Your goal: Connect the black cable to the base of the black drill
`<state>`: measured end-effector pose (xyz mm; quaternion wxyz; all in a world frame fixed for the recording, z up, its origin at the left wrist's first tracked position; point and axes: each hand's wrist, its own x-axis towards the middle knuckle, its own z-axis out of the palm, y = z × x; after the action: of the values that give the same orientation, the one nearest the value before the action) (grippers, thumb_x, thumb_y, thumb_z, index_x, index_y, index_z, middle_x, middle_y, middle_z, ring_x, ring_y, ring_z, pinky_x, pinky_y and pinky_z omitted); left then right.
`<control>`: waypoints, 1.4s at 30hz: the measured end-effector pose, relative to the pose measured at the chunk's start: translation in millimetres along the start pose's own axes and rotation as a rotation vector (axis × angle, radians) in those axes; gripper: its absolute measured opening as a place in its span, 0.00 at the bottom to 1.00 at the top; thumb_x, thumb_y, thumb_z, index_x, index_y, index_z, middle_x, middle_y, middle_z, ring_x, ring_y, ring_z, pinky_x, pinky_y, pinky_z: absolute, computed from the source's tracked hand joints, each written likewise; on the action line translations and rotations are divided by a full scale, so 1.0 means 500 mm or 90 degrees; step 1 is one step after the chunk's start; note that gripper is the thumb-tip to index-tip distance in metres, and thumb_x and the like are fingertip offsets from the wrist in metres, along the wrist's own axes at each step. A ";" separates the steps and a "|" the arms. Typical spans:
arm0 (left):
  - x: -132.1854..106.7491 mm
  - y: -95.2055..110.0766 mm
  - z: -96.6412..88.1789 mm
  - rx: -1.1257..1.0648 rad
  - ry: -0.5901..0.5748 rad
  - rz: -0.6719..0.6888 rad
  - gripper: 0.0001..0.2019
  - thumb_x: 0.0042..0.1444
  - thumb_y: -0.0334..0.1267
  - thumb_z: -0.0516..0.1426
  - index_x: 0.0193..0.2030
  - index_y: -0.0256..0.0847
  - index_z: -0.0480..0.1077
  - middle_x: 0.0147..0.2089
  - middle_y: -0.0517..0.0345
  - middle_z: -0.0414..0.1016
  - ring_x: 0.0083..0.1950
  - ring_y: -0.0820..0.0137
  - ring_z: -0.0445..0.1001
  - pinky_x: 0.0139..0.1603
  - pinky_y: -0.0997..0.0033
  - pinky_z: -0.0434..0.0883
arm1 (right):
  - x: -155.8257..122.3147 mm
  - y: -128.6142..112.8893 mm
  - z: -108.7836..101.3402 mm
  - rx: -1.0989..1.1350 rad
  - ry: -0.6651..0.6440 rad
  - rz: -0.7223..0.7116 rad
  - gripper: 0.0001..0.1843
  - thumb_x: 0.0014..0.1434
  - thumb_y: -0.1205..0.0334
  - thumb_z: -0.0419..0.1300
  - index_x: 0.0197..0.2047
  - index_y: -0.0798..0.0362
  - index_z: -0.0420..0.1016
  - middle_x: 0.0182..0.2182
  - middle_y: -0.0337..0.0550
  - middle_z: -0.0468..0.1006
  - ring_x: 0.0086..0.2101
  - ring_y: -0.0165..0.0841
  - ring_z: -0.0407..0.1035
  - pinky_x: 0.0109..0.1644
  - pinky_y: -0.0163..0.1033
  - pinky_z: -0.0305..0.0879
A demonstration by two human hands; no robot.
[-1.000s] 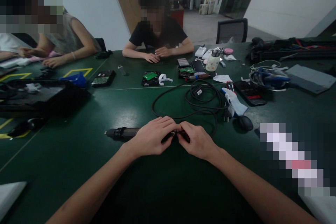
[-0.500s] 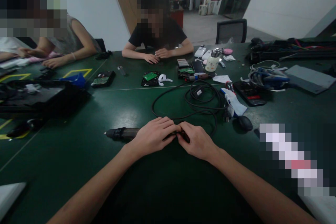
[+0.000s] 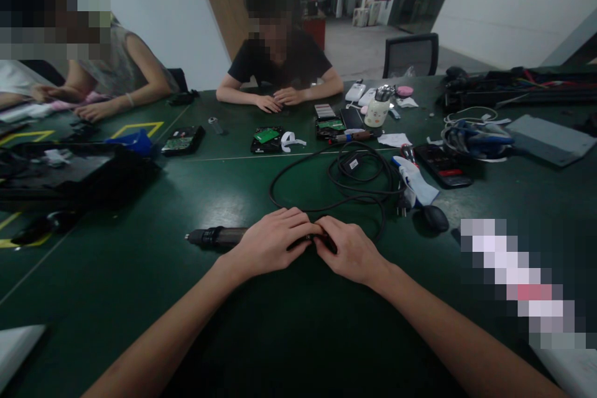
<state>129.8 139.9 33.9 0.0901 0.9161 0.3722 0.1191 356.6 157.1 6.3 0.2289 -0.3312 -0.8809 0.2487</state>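
A dark electric screwdriver [image 3: 226,237] lies level just above or on the green table, its tip pointing left. My left hand [image 3: 277,239] is wrapped over its body, palm down, with fingers and thumb closed. Against those fingertips, my right hand [image 3: 349,250] is closed in a pinch at the tool's rear end. A small dark part shows between the right thumb and fingers; most of it is hidden. From behind the right hand a black cable [image 3: 298,165] curves away and lies coiled beyond both hands, with a power plug [image 3: 402,205] near the coil's right side.
Beyond the cable lie hard drives [image 3: 183,139], a second electric screwdriver [image 3: 357,136] and a cartoon-print bottle [image 3: 377,107]. A black computer mouse [image 3: 433,219] sits to the right. A black tray [image 3: 60,174] stands left. Two people sit across the table, their hands well away from mine.
Both my hands keep nearly the same place and grip, with only a slight shift of the fingers where they meet. The screwdriver and cable have not moved.
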 end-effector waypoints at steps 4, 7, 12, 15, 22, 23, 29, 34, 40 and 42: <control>0.000 0.002 -0.002 0.016 -0.006 0.001 0.16 0.68 0.37 0.55 0.61 0.45 0.68 0.53 0.54 0.74 0.54 0.61 0.71 0.55 0.57 0.70 | 0.000 0.000 0.000 0.002 0.004 0.005 0.07 0.67 0.68 0.59 0.46 0.50 0.67 0.39 0.40 0.73 0.35 0.33 0.69 0.39 0.38 0.62; -0.001 0.002 -0.005 -0.020 -0.008 0.010 0.19 0.64 0.34 0.57 0.62 0.45 0.67 0.55 0.54 0.73 0.56 0.62 0.71 0.57 0.58 0.69 | 0.000 0.001 0.001 0.001 0.007 0.001 0.06 0.67 0.68 0.59 0.46 0.50 0.67 0.39 0.40 0.73 0.35 0.33 0.68 0.38 0.38 0.61; 0.001 -0.004 0.007 0.032 0.010 0.007 0.16 0.68 0.36 0.55 0.61 0.47 0.68 0.52 0.55 0.74 0.53 0.62 0.72 0.54 0.58 0.70 | 0.000 0.002 0.003 0.001 0.006 0.003 0.06 0.67 0.68 0.59 0.46 0.50 0.67 0.38 0.40 0.73 0.35 0.33 0.68 0.39 0.38 0.61; 0.001 -0.003 0.007 0.047 0.007 0.007 0.16 0.68 0.38 0.55 0.62 0.46 0.68 0.53 0.55 0.74 0.54 0.62 0.71 0.55 0.57 0.70 | 0.000 0.001 0.002 0.008 0.004 0.007 0.06 0.66 0.68 0.59 0.46 0.50 0.67 0.39 0.40 0.73 0.35 0.33 0.68 0.39 0.38 0.61; 0.000 -0.001 -0.003 -0.018 0.002 0.006 0.18 0.66 0.33 0.56 0.62 0.47 0.67 0.54 0.56 0.74 0.55 0.64 0.71 0.57 0.59 0.69 | 0.000 0.000 -0.001 0.007 -0.005 0.010 0.05 0.67 0.68 0.58 0.45 0.50 0.67 0.39 0.39 0.72 0.34 0.32 0.67 0.38 0.38 0.60; 0.000 -0.002 -0.001 -0.007 0.004 0.004 0.17 0.68 0.34 0.55 0.62 0.46 0.67 0.53 0.56 0.74 0.54 0.64 0.71 0.56 0.58 0.69 | 0.000 0.000 -0.001 0.009 -0.007 0.010 0.05 0.67 0.68 0.58 0.45 0.50 0.67 0.39 0.39 0.72 0.34 0.32 0.67 0.38 0.38 0.60; 0.000 -0.003 0.000 -0.017 0.006 0.025 0.20 0.67 0.35 0.56 0.64 0.46 0.66 0.55 0.54 0.73 0.56 0.62 0.70 0.56 0.58 0.69 | -0.001 0.001 0.001 0.012 0.001 0.005 0.06 0.67 0.68 0.58 0.46 0.50 0.67 0.39 0.40 0.72 0.35 0.32 0.67 0.39 0.38 0.61; -0.001 -0.004 0.000 0.003 0.010 0.011 0.17 0.69 0.37 0.55 0.63 0.47 0.67 0.52 0.55 0.74 0.53 0.63 0.71 0.54 0.58 0.70 | -0.001 0.001 0.001 0.007 -0.005 0.009 0.05 0.67 0.68 0.59 0.46 0.50 0.67 0.39 0.40 0.72 0.35 0.33 0.67 0.38 0.38 0.61; 0.000 -0.002 -0.004 -0.014 -0.004 0.018 0.21 0.66 0.34 0.56 0.65 0.47 0.65 0.54 0.55 0.74 0.56 0.63 0.71 0.57 0.58 0.69 | 0.000 0.001 0.000 0.005 -0.006 0.012 0.06 0.67 0.68 0.59 0.46 0.50 0.67 0.39 0.39 0.72 0.35 0.33 0.68 0.39 0.38 0.61; 0.001 -0.002 -0.003 0.001 0.001 0.011 0.20 0.67 0.34 0.55 0.65 0.47 0.65 0.53 0.56 0.74 0.54 0.63 0.71 0.56 0.58 0.69 | 0.000 0.001 0.001 0.006 -0.004 0.010 0.06 0.67 0.68 0.59 0.45 0.50 0.67 0.38 0.39 0.72 0.35 0.33 0.68 0.39 0.38 0.61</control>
<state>129.0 141.1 35.3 0.0877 0.9194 0.3642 0.1201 356.7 157.5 5.6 0.2257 -0.3366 -0.8778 0.2556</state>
